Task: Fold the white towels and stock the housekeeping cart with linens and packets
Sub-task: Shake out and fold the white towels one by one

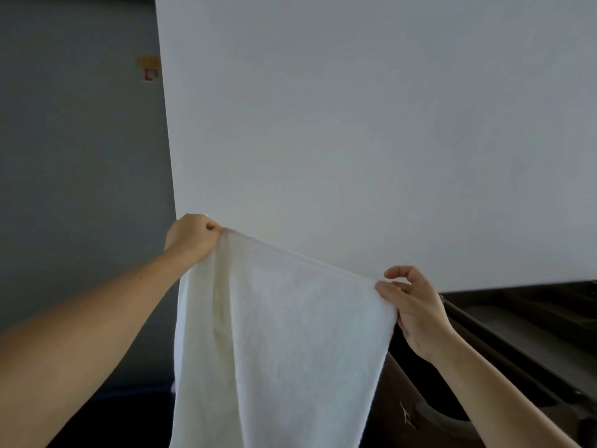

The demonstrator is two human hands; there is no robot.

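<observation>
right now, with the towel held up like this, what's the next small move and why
Probably bring the left hand across to the right hand, matching corners to halve the white towel: it hangs unfolded, pinched at both top corners.

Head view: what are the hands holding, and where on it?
A white towel, hanging down: left hand grips one top corner, right hand pinches the other.
</observation>
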